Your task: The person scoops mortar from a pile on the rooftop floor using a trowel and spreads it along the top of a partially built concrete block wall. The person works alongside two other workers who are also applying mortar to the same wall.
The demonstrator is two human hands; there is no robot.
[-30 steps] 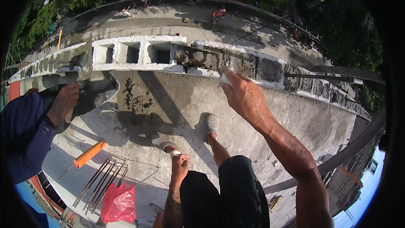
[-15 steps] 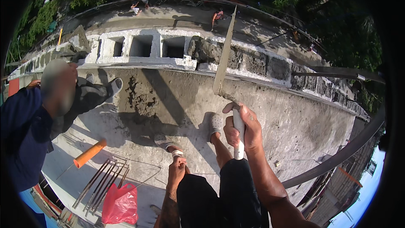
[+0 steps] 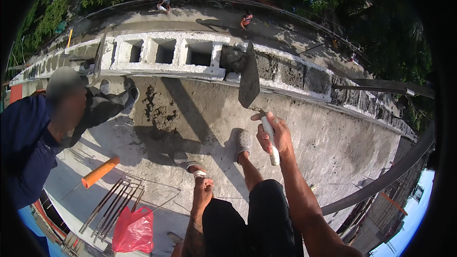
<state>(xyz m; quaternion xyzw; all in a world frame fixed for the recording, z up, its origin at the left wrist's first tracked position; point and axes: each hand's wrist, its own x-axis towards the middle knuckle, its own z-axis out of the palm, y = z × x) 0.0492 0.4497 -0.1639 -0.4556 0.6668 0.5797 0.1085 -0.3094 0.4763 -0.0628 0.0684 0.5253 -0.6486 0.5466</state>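
- right hand [image 3: 274, 138] fisted round the pale handle of a trowel [image 3: 249, 80], blade pointing up and away from the body, tip toward the block wall [image 3: 166, 52]
- trowel's long axis runs near straight from the hand to the wall; dark blade overlaps the mortar joint [image 3: 232, 58] just right of the hollow-core block, blade face turned toward the camera
- can't tell whether the blade tip touches the mortar or hangs just in front of it
- left hand [image 3: 203, 191] low, resting on the left knee, fingers loosely curled, holding nothing; well apart from the trowel, so the right hand is the near one
- wall lies ahead of both feet, running left to right; three open cells in the white block on the left, rough grey mortar-smeared blocks on the right
- surface: bare concrete slab [image 3: 333, 138], a patch of wet mortar [image 3: 154, 107] on it to the left of the blade, near the wall foot
- co-worker [image 3: 33, 138] in a dark blue sleeve crouched at left, close to the wall
- lower left: orange-handled tool [image 3: 99, 173], bundle of steel rods [image 3: 112, 204], red plastic bag [image 3: 134, 229]
- slab sits high up: road and trees beyond the wall, a curved pipe [image 3: 381, 181] at right
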